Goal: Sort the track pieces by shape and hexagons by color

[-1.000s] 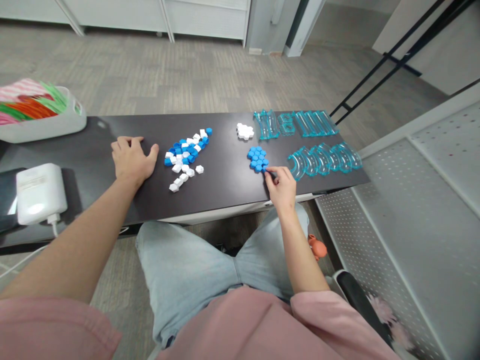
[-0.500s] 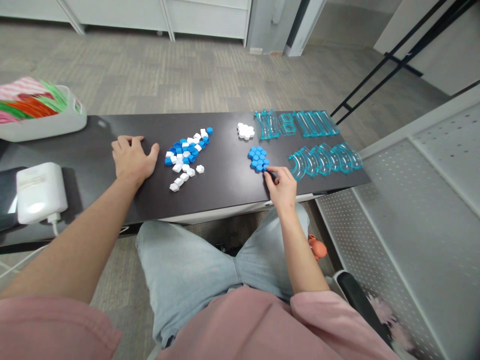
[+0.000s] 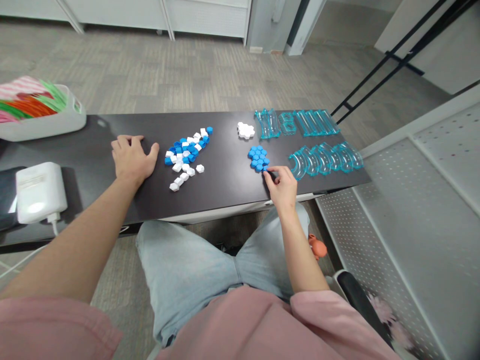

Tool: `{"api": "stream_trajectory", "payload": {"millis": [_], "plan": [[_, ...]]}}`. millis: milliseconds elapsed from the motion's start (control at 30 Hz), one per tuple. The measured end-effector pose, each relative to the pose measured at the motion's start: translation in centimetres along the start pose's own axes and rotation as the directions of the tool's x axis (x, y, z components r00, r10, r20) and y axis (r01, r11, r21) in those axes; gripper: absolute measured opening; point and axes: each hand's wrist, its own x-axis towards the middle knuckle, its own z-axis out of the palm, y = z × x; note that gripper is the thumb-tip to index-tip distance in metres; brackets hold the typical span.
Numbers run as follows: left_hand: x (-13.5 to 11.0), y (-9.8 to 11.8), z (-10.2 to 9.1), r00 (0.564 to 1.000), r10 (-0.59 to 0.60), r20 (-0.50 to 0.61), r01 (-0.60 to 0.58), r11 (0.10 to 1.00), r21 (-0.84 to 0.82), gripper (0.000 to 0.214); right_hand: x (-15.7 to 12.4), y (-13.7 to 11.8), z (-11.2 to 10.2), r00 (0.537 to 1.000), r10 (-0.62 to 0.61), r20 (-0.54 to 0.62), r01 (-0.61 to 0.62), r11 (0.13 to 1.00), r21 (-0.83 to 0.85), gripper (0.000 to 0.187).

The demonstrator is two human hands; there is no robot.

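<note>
My left hand (image 3: 133, 159) rests on the dark table with its fingers spread, holding nothing. To its right lies a loose heap of blue and white hexagonal pieces (image 3: 186, 150), with several white ones (image 3: 184, 177) trailing toward the near edge. At the near right, my right hand (image 3: 281, 184) has thumb and fingers closed at a blue hexagonal piece (image 3: 265, 168), on the lower corner of a flat blue cluster (image 3: 258, 156); the fingertips partly cover it. Beyond that cluster sits a group of white hexagonal pieces (image 3: 246, 131) packed together.
Clear teal curved tubes (image 3: 324, 159) and straight tubes (image 3: 315, 123) line the table's right end. A white charger (image 3: 41, 192) with a cable stands at the left, below a white bin (image 3: 71, 117) of colourful items. A perforated panel (image 3: 423, 200) borders the right side.
Almost nothing differs. My right hand stays at the corner of the blue cluster, and my left hand is still flat on the table.
</note>
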Motion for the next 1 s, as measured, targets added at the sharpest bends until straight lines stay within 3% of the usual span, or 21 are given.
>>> {"api": "stream_trajectory", "payload": {"millis": [533,1000], "plan": [[-0.26,0.40,-0.31,1.000,-0.007,0.004,0.007,1.000,-0.008,0.077,0.07,0.06,-0.08,1.000,0.012,0.025,-0.013,1.000,0.015,0.014],[-0.42,0.71,-0.63,1.000,-0.008,0.010,0.007,1.000,0.012,0.075,0.23,-0.32,-0.24,0.996,0.059,0.064,-0.059,0.998,-0.003,0.024]]}}
